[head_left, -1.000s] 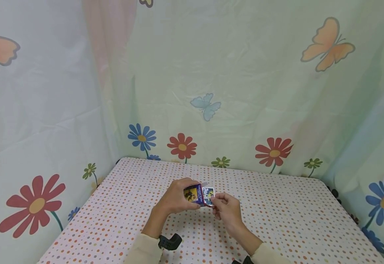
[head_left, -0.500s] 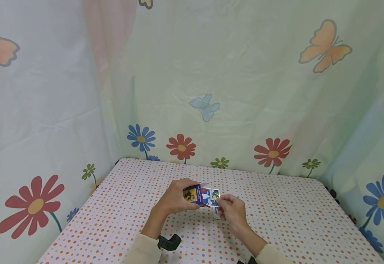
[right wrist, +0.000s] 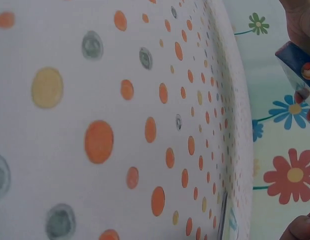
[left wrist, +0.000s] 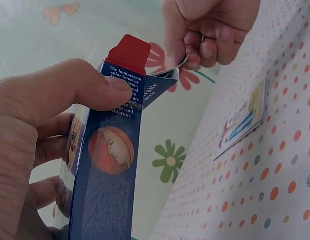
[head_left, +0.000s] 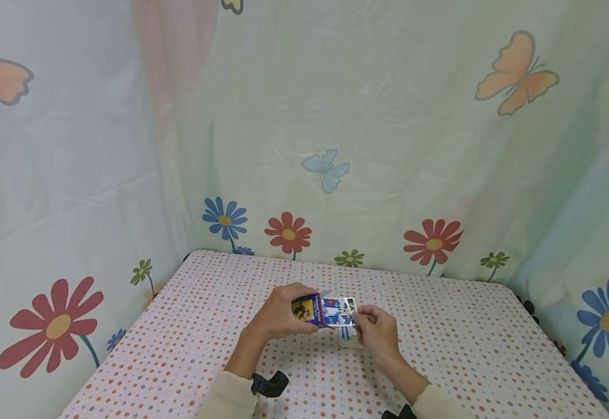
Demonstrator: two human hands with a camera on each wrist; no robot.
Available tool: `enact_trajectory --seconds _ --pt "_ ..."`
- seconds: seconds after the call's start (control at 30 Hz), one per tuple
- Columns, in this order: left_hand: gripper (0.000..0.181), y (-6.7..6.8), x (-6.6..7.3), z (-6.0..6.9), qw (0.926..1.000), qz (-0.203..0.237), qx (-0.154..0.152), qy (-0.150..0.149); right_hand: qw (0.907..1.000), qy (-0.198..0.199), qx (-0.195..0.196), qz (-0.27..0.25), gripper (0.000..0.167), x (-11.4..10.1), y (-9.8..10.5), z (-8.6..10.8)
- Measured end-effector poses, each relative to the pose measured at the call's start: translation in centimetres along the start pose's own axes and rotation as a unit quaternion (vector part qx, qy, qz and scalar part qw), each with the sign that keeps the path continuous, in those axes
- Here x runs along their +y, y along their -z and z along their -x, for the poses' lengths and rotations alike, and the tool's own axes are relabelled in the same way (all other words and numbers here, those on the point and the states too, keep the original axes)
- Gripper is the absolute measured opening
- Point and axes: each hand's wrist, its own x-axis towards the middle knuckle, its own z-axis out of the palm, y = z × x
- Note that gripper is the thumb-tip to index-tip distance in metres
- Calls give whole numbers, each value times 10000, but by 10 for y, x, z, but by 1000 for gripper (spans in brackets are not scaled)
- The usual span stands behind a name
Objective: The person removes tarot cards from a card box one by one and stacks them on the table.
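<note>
My left hand grips a blue tarot card box, tilted on its side above the table. In the left wrist view its red flap stands open and the thumb presses the narrow printed side. A colourful picture card sticks out of the box's right end. My right hand pinches that card's outer edge between thumb and fingers; whether it is one card or more I cannot tell. Beneath the right hand, another card or thin stack of cards lies on the table, partly hidden in the head view.
The table wears a white cloth with coloured dots. A curtain printed with flowers and butterflies hangs behind and at both sides. A black band sits at my left wrist.
My right hand has moved to the right, drawing the picture card further out of the box. More of the card on the table shows. The left hand and box hold still.
</note>
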Motion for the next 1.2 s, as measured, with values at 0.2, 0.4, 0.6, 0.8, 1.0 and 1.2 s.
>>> enact_trajectory --seconds 0.2,0.4,0.6,0.8,1.0,1.2 --pt "62 0 1 -1 9999 -17 -96 47 9995 222 114 176 17 -1 2 -6" --pt "64 0 2 -1 9997 -34 -245 74 9991 387 146 113 19 0 6 -10" --pt "66 1 3 -1 9991 -28 -399 113 9955 885 236 238 20 1 6 -11" --pt "66 1 2 0 9992 -76 -375 99 9856 1579 322 513 20 3 0 -10" --pt "65 1 2 1 9996 20 -271 11 9882 1523 151 96 24 3 -4 -11" --pt "63 1 2 0 9999 -5 -121 31 9939 1036 -306 -216 45 -3 -7 -6"
